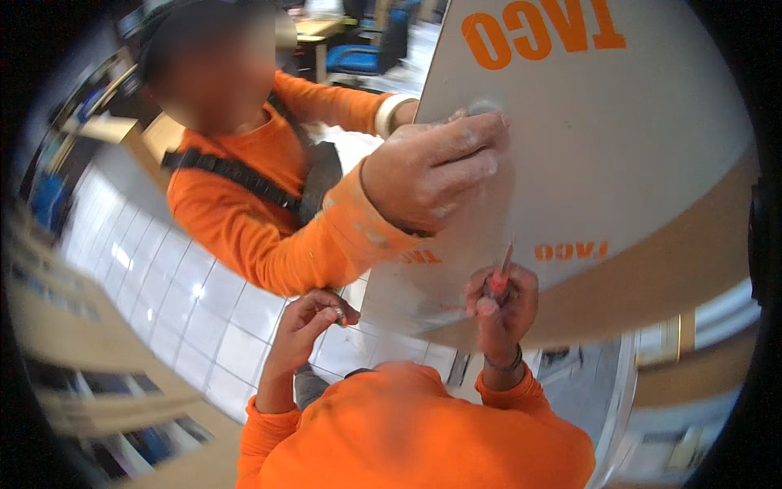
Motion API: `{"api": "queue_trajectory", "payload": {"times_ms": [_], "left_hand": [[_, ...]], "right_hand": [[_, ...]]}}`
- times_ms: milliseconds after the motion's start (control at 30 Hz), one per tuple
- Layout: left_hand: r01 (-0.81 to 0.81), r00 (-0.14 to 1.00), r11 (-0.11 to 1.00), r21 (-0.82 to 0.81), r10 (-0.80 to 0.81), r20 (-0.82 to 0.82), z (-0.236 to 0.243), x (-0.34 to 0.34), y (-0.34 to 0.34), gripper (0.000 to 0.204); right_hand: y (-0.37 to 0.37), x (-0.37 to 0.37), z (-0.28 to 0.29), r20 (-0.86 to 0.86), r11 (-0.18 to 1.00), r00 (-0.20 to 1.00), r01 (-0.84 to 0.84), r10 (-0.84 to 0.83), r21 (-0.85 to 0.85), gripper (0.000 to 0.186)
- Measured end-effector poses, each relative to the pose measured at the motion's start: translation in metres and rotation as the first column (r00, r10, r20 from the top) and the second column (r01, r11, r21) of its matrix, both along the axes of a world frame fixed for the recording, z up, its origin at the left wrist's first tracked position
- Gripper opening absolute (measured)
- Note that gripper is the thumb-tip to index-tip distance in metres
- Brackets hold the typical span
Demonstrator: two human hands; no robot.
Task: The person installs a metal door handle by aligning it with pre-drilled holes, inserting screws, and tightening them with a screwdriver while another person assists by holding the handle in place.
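Observation:
My left hand (308, 326) is closed around a small metallic piece (339, 314), too small to name surely, beside the lower left of a large pale board (586, 163) with orange printing. My right hand (503, 314) holds a screwdriver (498, 281) with a red handle, its shaft pointing up in front of the board. Above both of my hands, a co-worker's dusty hand (432, 167) reaches across the board, fingertips pinched at a small spot on its face that is blurred and partly hidden. The co-worker's other hand is mostly hidden at the board's left edge.
The co-worker (228, 196) in orange with a dark strap leans in from the left. Behind are a blue chair (354, 57) and a wooden desk (314, 28). Cardboard-coloured panels (134, 416) stand at lower left on a white tiled floor (175, 269); more brown panels (676, 383) are at right.

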State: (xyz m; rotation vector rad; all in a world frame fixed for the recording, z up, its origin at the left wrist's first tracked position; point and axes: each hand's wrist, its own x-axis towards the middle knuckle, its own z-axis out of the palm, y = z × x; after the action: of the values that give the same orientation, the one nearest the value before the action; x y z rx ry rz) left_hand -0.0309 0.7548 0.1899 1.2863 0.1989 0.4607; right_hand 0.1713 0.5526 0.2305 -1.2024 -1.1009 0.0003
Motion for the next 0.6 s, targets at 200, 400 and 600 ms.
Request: {"api": "queue_trajectory", "payload": {"times_ms": [200, 400, 600], "left_hand": [[0.601, 0.794, 0.720, 0.347, -0.587, -0.156, -0.026, -0.009, 0.054, 0.014], [0.765, 0.644, 0.622, 0.166, -0.737, -0.206, -0.073, 0.024, 0.067, 0.020], [0.333, 0.923, 0.772, 0.541, -0.383, -0.022, -0.123, 0.062, 0.069, 0.031]], "right_hand": [[0.013, -0.083, 0.039, -0.011, 0.879, 0.880, 0.474, -0.475, -0.045, 0.044], [0.009, -0.118, 0.075, 0.029, 0.672, 0.692, 0.710, -0.722, -0.208, 0.042], [0.020, -0.132, 0.101, 0.088, 0.539, 0.562, 0.820, -0.823, -0.190, 0.042]]}}
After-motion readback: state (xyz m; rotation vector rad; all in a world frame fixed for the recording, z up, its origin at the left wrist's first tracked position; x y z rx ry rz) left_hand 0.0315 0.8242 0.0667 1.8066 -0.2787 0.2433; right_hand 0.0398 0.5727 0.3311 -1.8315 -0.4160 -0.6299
